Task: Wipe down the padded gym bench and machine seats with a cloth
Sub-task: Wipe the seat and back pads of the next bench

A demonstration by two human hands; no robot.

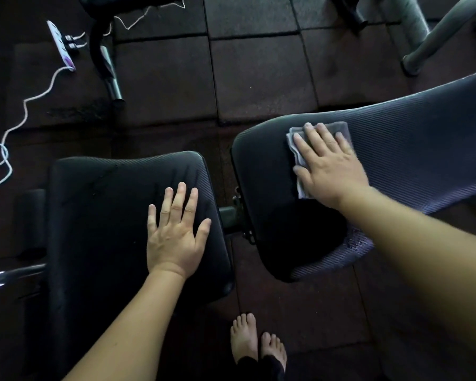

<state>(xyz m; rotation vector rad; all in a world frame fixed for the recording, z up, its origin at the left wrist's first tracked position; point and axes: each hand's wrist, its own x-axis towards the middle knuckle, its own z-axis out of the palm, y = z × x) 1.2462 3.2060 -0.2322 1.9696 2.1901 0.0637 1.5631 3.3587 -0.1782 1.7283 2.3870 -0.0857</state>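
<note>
Dark floor tiles (pixel 259 78) are lying under the black seat (pixel 107 215), where the left hand (pixel 176 237) is resting flat, grasping nothing, while right of the seat the right hand (pixel 327 166) is pressing a grey cloth (pixel 302 189) onto the backrest (pixel 423 138) with straight fingers.

Everything is dim, with a bluish cast. Light comes from the far right: the long pad (pixel 423 138) beyond the right hand (pixel 331 166) carries a pale sheen and its ribbing shows clearly. The seat pad (pixel 107 202) under the left hand (pixel 173 237) sinks nearly to black. A dense shadow lies beside the right wrist. Far left of the left hand, a chrome tube (pixel 0 280) glints. Lines bow at the frame's edges, and the forearms nearest the lens look soft.
</note>
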